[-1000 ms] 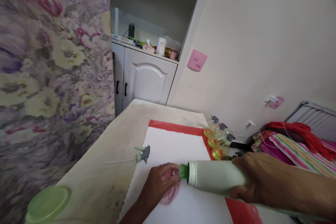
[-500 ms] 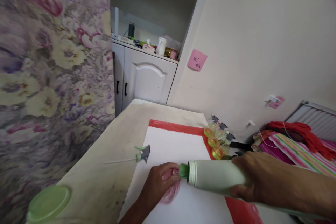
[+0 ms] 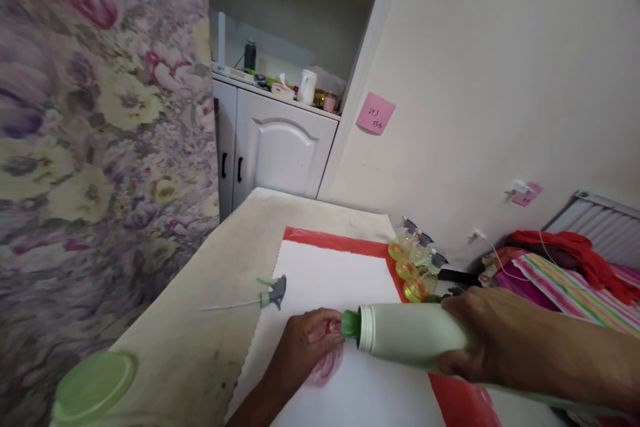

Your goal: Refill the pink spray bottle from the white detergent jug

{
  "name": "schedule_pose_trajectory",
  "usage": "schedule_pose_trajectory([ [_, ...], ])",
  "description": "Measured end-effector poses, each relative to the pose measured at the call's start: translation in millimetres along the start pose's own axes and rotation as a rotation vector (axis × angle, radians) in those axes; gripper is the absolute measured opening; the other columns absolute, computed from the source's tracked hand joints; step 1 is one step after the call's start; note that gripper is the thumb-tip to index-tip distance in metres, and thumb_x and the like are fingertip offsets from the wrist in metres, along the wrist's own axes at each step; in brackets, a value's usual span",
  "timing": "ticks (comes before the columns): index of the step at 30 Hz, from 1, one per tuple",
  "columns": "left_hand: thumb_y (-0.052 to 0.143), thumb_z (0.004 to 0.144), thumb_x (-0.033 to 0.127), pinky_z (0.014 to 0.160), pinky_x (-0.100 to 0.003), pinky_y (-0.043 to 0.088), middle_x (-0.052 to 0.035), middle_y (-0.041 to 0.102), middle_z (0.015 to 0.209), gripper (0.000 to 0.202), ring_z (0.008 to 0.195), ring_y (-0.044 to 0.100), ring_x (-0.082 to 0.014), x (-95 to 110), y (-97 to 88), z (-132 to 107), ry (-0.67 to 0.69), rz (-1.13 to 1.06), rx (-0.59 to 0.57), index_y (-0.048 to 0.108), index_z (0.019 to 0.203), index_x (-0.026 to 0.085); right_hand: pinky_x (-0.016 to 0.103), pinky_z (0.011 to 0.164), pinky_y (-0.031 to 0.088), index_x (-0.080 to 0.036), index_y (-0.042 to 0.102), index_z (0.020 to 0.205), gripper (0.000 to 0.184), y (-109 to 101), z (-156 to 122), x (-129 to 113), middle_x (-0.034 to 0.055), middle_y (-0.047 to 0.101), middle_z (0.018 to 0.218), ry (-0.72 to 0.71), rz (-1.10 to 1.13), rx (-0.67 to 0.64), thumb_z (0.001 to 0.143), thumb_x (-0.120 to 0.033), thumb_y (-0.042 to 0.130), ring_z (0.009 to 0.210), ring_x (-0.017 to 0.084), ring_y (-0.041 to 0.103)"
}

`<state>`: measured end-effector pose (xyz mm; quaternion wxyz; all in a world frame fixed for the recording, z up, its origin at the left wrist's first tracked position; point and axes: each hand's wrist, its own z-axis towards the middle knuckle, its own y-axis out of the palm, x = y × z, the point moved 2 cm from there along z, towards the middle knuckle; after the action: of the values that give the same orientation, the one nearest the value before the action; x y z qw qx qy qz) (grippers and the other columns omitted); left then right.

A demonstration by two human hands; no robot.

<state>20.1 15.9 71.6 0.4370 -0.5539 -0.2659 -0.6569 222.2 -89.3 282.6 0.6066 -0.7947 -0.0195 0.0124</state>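
Note:
My left hand [image 3: 311, 341] is closed around the neck of a clear pink bottle [image 3: 327, 369] on the white sheet. Its fingertips touch a small green piece [image 3: 351, 325], perhaps a funnel, at the bottle's opening. My right hand [image 3: 467, 337] grips a pale green bottle [image 3: 410, 330], tipped nearly level with its threaded mouth against the green piece. I cannot make out any liquid flowing. To the left of my left hand lies a grey and green spray trigger head [image 3: 273, 293] with its thin tube.
Several spray bottles [image 3: 414, 290] with yellow liquid stand at the table's right edge. A white sheet with a red border [image 3: 330, 242] covers part of the cream tabletop [image 3: 210, 280]. A round green lid [image 3: 93, 383] is at the lower left. A floral curtain [image 3: 125, 107] hangs at left.

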Motion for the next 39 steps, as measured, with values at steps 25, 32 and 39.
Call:
schedule_pose_trajectory([
  [25,0.069,0.078,0.027,0.076,-0.025,0.048,-0.0021,0.078,0.087,0.017,0.083,0.069,-0.0202,-1.8,0.2,-0.5,0.000,-0.006,-0.011,0.075,0.092,0.020,0.026,0.056,0.042,-0.024,0.073,0.085,0.025,1.2,4.0,1.6,0.0058,0.073,0.075,0.028,-0.041,-0.068,0.073,-0.044,0.066,0.067,0.022,0.068],
  [32,0.069,0.077,0.024,0.076,-0.024,0.047,-0.0011,0.078,0.087,0.016,0.083,0.069,-0.0199,-1.0,0.5,0.2,-0.016,-0.017,-0.006,0.075,0.091,0.021,0.026,0.056,0.041,-0.022,0.073,0.085,0.027,-4.8,2.4,-5.8,0.0070,0.074,0.077,0.074,-0.059,-0.119,0.075,-0.045,0.063,0.069,0.023,0.068],
  [39,0.069,0.076,0.023,0.077,-0.024,0.047,-0.0004,0.078,0.088,0.016,0.084,0.069,-0.0198,-3.7,0.8,0.4,-0.031,-0.026,-0.005,0.075,0.091,0.022,0.028,0.060,0.043,-0.024,0.072,0.090,0.030,-2.9,2.2,-1.3,0.0059,0.074,0.080,0.074,-0.070,-0.110,0.074,-0.048,0.063,0.071,0.024,0.068],
])
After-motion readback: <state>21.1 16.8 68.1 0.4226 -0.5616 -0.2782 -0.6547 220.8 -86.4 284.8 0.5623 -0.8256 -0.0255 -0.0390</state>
